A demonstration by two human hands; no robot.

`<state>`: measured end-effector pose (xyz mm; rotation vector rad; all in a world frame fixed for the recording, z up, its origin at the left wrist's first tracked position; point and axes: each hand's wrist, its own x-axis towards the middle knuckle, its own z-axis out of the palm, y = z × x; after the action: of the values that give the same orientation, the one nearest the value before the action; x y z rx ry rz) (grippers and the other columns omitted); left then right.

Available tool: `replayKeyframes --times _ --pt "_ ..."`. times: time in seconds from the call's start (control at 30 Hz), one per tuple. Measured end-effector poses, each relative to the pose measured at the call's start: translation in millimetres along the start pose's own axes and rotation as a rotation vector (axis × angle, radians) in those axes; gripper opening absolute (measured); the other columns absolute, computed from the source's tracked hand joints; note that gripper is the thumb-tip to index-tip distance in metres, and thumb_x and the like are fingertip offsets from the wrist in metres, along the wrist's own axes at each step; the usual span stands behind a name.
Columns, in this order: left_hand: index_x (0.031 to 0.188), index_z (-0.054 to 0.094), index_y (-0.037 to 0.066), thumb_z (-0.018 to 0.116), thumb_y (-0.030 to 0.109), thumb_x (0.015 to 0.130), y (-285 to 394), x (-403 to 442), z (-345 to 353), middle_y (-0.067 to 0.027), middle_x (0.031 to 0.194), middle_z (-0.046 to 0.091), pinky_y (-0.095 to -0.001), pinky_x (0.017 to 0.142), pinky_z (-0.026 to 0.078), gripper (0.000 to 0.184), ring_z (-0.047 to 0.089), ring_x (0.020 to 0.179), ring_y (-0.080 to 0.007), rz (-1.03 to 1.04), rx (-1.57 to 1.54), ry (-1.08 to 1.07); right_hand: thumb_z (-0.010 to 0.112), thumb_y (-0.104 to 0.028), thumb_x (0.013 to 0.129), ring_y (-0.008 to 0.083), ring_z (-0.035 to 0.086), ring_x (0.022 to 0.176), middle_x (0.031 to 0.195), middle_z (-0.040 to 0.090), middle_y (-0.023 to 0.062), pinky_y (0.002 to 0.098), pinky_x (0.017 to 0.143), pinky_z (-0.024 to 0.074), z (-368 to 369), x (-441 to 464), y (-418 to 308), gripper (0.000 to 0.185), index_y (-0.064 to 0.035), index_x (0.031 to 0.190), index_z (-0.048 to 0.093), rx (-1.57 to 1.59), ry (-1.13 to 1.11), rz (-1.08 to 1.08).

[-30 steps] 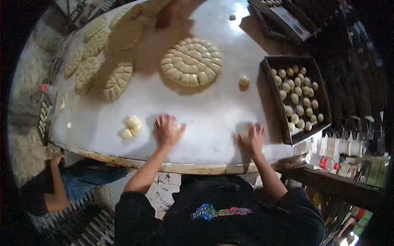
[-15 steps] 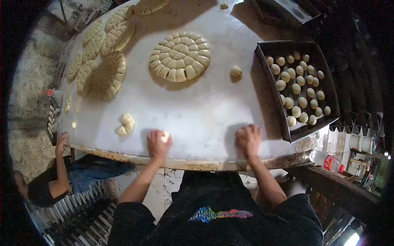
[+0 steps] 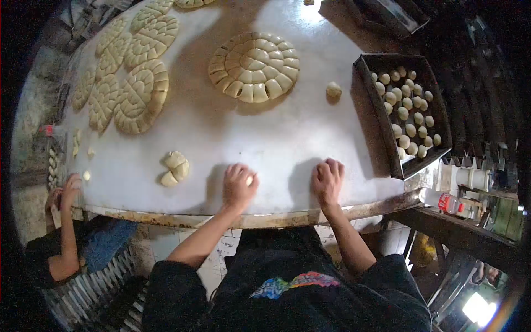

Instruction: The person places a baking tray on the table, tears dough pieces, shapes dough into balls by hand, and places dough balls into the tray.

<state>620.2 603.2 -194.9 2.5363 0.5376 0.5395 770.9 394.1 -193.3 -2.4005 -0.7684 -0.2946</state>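
Note:
My left hand (image 3: 239, 187) curls over a small dough piece (image 3: 249, 180), whose pale side shows between thumb and fingers. My right hand (image 3: 328, 181) is also curled on the white tabletop (image 3: 276, 149); whatever lies under its fingers is hidden. Left of my left hand sits a small heap of cut dough pieces (image 3: 176, 167). Beyond both hands is a large round of segmented dough (image 3: 255, 67), with a single dough ball (image 3: 333, 89) to its right.
A dark tray (image 3: 394, 157) of dough balls stands at the right. More segmented rounds (image 3: 141, 97) lie at the far left. A co-worker's hands (image 3: 67, 191) are at the left table edge. A bottle (image 3: 442, 201) lies at the lower right.
My left hand has shifted right, away from the cut dough heap, and stays curled. My right hand remains curled after being spread earlier. The co-worker's hands have come up at the left edge.

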Motion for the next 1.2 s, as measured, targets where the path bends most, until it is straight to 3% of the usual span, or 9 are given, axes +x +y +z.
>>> replayKeyframes --times 0.07,0.17,0.33,0.5,0.67,0.87,1.07,1.13,1.2 --pt "0.071 0.055 0.010 0.067 0.009 0.063 -31.7 -14.0 -28.2 -0.0075 0.084 0.053 -0.0404 0.074 0.041 0.014 0.051 0.085 -0.0284 0.029 0.045 -0.060 0.064 -0.011 0.072 0.0314 0.048 0.093 0.094 0.054 0.0134 0.0433 0.079 0.0392 -20.9 -7.2 27.7 0.015 -0.0059 0.085 0.058 -0.107 0.029 -0.046" --pt "0.071 0.053 0.010 0.063 0.010 0.067 -91.7 35.3 -23.8 -0.0093 0.082 0.052 -0.0426 0.070 0.040 0.011 0.049 0.082 -0.0310 0.071 0.233 0.184 0.059 -0.014 0.074 0.0326 0.048 0.091 0.093 0.054 0.0144 0.0431 0.078 0.0395 -18.4 28.7 60.6 0.013 -0.0060 0.085 0.058 -0.273 0.081 0.065" --pt "0.071 0.052 0.004 0.057 0.008 0.070 -40.8 121.0 17.4 -0.0114 0.077 0.053 -0.0422 0.074 0.041 0.007 0.051 0.077 -0.0313 -0.241 0.149 0.215 0.061 -0.013 0.073 0.0312 0.048 0.087 0.085 0.055 0.0128 0.0406 0.078 0.0389 37.7 81.6 31.4 0.013 -0.0037 0.081 0.057 -0.220 0.228 0.380" --pt "0.073 0.055 0.003 0.058 0.008 0.070 5.9 55.8 11.5 -0.0127 0.081 0.054 -0.0418 0.075 0.042 0.006 0.051 0.080 -0.0315 -0.013 -0.025 0.032 0.060 -0.015 0.075 0.0317 0.047 0.092 0.089 0.055 0.0121 0.0410 0.080 0.0386 26.9 39.1 -17.1 0.010 -0.0050 0.077 0.059 -0.085 0.114 0.221" --pt "0.077 0.055 0.007 0.062 0.008 0.069 -59.5 -1.6 -26.8 -0.0109 0.086 0.054 -0.0424 0.080 0.041 0.011 0.051 0.086 -0.0318 0.088 0.088 0.095 0.058 -0.020 0.079 0.0298 0.046 0.093 0.098 0.052 0.0116 0.0409 0.081 0.0381 -25.4 -9.9 -3.8 0.016 -0.0074 0.090 0.056 -0.275 0.042 0.138" --pt "0.074 0.053 0.002 0.056 0.008 0.077 -78.3 71.2 -10.2 -0.0150 0.083 0.054 -0.0447 0.075 0.040 0.007 0.048 0.080 -0.0355 -0.191 0.183 0.183 0.058 -0.014 0.074 0.0327 0.045 0.092 0.098 0.052 0.0136 0.0428 0.082 0.0374 -7.2 24.4 34.4 0.021 -0.0063 0.093 0.056 -0.211 0.063 0.288" --pt "0.081 0.055 0.003 0.065 0.012 0.066 -57.2 51.2 -37.7 -0.0128 0.083 0.056 -0.0378 0.077 0.043 0.020 0.052 0.080 -0.0288 0.139 0.210 -0.215 0.059 -0.010 0.068 0.0339 0.043 0.098 0.107 0.047 0.0181 0.0395 0.089 0.0382 -30.8 -9.5 -2.0 0.033 -0.0030 0.100 0.054 -0.103 -0.261 0.192" --pt "0.088 0.055 0.001 0.064 0.007 0.068 -23.1 73.0 -49.7 -0.0099 0.089 0.060 -0.0336 0.076 0.046 0.023 0.056 0.082 -0.0207 -0.507 -0.105 -0.659 0.060 -0.015 0.070 0.0357 0.045 0.097 0.104 0.049 0.0187 0.0385 0.085 0.0407 -33.2 -21.9 7.0 0.039 0.0021 0.104 0.049 -0.069 -0.377 0.049" --pt "0.091 0.056 0.000 0.065 0.005 0.069 34.8 113.7 -37.0 -0.0091 0.091 0.061 -0.0310 0.075 0.047 0.024 0.057 0.083 -0.0179 -0.464 -0.308 -0.631 0.062 -0.013 0.068 0.0351 0.046 0.097 0.105 0.048 0.0175 0.0402 0.082 0.0424 -35.5 -25.3 13.5 0.040 0.0005 0.103 0.049 0.105 -0.484 0.054"
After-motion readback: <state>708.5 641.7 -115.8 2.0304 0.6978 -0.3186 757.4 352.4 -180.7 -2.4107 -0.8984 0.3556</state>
